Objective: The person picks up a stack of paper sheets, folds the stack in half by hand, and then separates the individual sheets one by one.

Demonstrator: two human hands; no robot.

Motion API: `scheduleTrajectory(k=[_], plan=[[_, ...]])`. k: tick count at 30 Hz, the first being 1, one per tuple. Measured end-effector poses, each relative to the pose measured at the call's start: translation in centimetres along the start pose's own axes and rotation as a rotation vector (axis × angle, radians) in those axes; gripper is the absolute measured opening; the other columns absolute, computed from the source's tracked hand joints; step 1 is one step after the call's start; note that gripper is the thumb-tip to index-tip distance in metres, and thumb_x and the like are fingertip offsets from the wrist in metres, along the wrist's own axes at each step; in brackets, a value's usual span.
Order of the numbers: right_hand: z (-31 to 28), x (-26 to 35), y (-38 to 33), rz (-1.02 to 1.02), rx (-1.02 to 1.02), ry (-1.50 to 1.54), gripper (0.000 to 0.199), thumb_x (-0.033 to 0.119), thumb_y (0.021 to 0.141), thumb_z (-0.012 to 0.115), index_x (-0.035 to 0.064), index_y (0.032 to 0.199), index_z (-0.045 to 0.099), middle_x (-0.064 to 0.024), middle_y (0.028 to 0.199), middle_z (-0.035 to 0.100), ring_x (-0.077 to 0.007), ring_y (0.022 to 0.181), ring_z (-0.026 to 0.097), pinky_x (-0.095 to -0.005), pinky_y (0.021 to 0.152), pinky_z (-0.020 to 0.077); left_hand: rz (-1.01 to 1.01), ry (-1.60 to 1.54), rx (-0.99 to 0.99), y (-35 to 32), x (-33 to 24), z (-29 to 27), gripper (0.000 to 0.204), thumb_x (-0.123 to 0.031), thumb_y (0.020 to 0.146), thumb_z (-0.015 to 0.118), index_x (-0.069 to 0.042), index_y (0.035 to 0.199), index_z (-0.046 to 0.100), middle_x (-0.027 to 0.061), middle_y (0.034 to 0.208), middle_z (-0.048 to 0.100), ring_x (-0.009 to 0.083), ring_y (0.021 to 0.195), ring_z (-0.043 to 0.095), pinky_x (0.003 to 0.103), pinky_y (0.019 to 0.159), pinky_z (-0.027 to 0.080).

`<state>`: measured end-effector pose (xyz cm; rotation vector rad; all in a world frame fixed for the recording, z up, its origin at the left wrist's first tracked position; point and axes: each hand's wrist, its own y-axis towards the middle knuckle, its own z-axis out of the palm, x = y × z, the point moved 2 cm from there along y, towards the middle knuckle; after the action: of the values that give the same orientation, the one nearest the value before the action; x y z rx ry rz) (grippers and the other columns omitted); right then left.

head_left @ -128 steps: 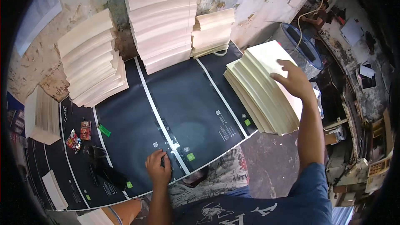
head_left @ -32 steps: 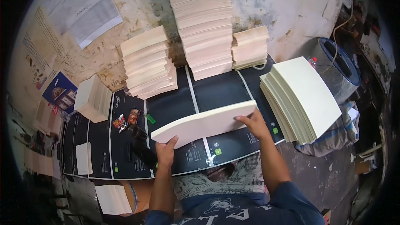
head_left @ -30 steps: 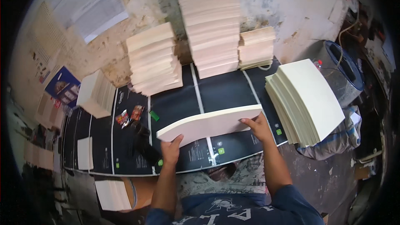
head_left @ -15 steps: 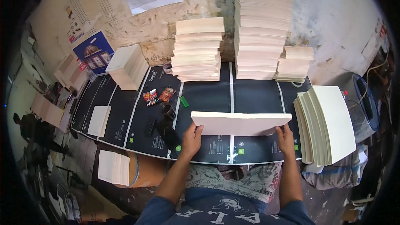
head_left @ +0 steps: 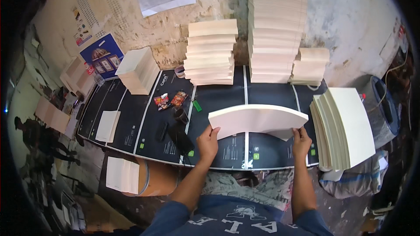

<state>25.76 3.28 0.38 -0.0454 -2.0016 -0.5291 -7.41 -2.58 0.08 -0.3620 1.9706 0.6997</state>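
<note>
Between my two hands a stack of white paper sheets (head_left: 258,120) stands on its long edge over the black tabletop (head_left: 223,159), its middle bowed upward and away from me. My left hand (head_left: 208,143) is closed on the left end, thumb on the near face. At the right end my right hand (head_left: 301,142) pinches the lower corner between thumb and fingers. To the right of that hand, a leaning pile of thick paper stacks (head_left: 341,129) rests at the table's right edge.
Tall paper piles (head_left: 278,39) and a shorter pile (head_left: 210,54) stand against the wall. Left of centre lie snack packets (head_left: 170,99), a green lighter (head_left: 197,105), a dark cup (head_left: 180,116) and a black phone-like object (head_left: 180,140). A brown drum (head_left: 159,179) carries more paper below the table.
The paper stack has gone from nearly straight to bowed, its middle raised. Both hands still hold its ends. The view has shifted slightly.
</note>
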Motion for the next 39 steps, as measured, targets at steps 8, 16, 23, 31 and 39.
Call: scheduleTrajectory(k=[8,16,23,31,39], plan=[[1.9,3.5,-9.3,-0.019,0.069,0.007,0.027,0.008,0.084,0.069,-0.0006,0.109,0.065,-0.0199,0.098,0.069,-0.0315,0.088,0.069,-0.0355,0.077,0.0533,-0.038,-0.057,0.247,-8.0,-2.7,1.7,0.031,-0.014,0.086,0.070,0.000,0.114,0.065,0.0199,0.085,0.068,0.0193,0.072,0.067,0.031,0.066,0.050],[5.3,6.0,-13.2,-0.170,0.002,0.044,0.045,0.008,0.072,0.079,-0.0013,0.113,0.063,-0.0194,0.110,0.066,-0.0333,0.097,0.068,-0.0353,0.080,0.0556,-0.045,-0.219,0.288,-10.4,-3.3,3.9,0.042,-0.010,0.089,0.067,0.001,0.128,0.058,0.0147,0.099,0.071,0.0144,0.085,0.067,0.028,0.075,0.052],[5.1,6.2,-12.8,-0.226,0.033,0.002,0.051,0.007,0.073,0.077,-0.0020,0.120,0.060,-0.0211,0.115,0.064,-0.0339,0.101,0.066,-0.0368,0.082,0.0548,0.125,-0.134,0.361,-10.1,-4.1,3.6,0.046,-0.015,0.088,0.069,0.004,0.127,0.056,0.0178,0.101,0.071,0.0179,0.088,0.069,0.031,0.073,0.054],[6.3,4.2,-14.0,-0.178,0.096,0.125,0.061,0.003,0.083,0.064,-0.0029,0.137,0.036,-0.0243,0.123,0.061,-0.0350,0.113,0.062,-0.0400,0.094,0.0484,0.104,-0.032,0.196,-10.6,-4.7,4.9,0.062,-0.024,0.073,0.084,0.005,0.120,0.056,0.0164,0.104,0.065,0.0264,0.090,0.066,0.036,0.076,0.053],[7.0,2.8,-14.1,-0.111,0.139,0.259,0.051,-0.004,0.088,0.051,-0.0048,0.134,0.030,-0.0237,0.122,0.061,-0.0328,0.115,0.060,-0.0394,0.102,0.0419,0.016,0.049,-0.058,-9.2,-4.7,8.1,0.064,-0.035,0.064,0.089,0.001,0.098,0.048,0.0156,0.092,0.052,0.0329,0.086,0.056,0.046,0.073,0.045]])
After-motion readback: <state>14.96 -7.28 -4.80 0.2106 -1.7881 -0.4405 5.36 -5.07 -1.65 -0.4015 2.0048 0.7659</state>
